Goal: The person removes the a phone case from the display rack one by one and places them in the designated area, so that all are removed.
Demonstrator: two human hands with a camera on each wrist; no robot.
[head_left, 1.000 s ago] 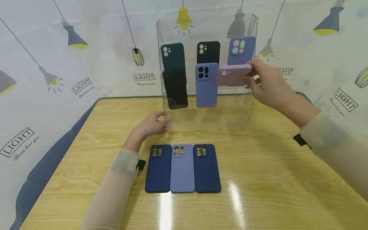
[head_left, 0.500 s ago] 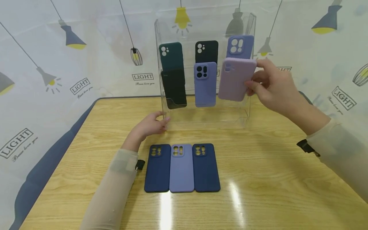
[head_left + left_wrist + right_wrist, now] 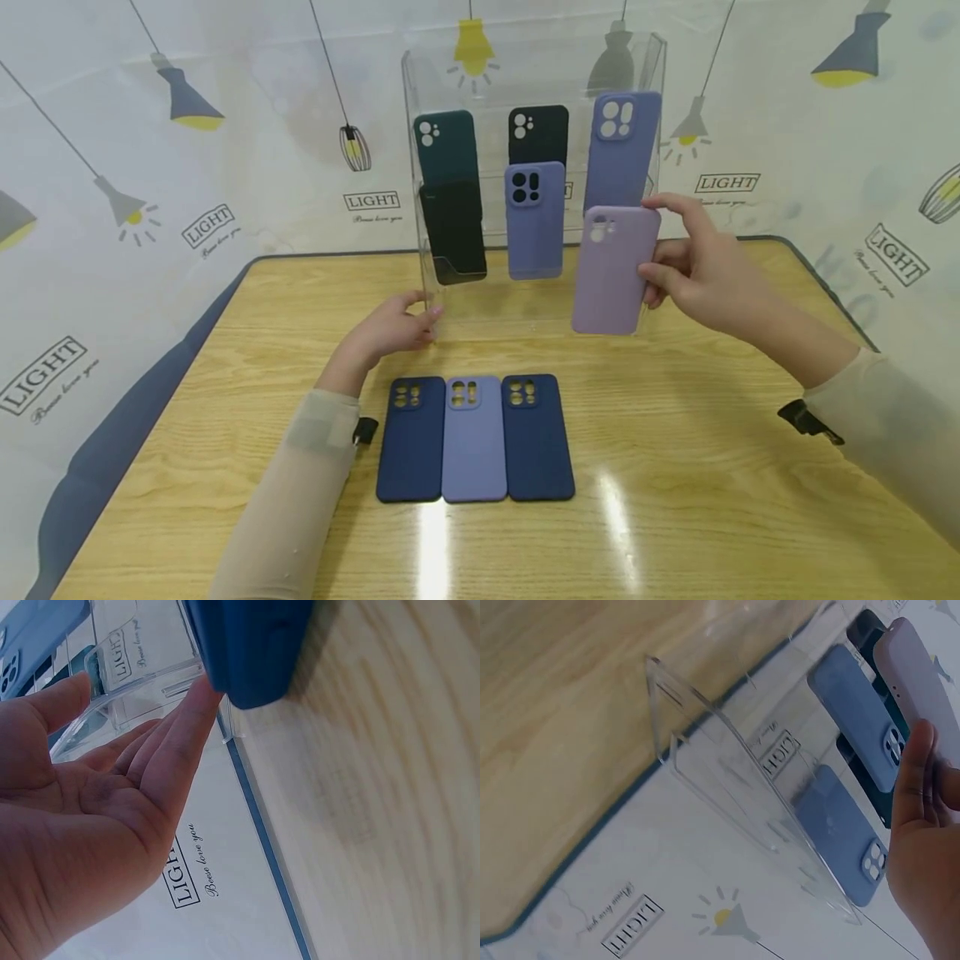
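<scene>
Looks like we're partway: five cases (image 3: 535, 225) sit in the clear stand (image 3: 532, 71), up-left of our right grip (image 3: 693, 271), which has the pink case (image 3: 615, 271) pinched by its side. Three loose cases (image 3: 474, 442) lie on the surface (image 3: 675, 467), down-left. Our left grip (image 3: 401, 325) touches the stand, fingers relaxed.

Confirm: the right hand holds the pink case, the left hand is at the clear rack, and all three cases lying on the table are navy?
Not quite: in the head view, the middle case on the table is lavender; only the outer cases are navy. The right hand holds the pink case, and the left hand is at the clear rack.
</scene>
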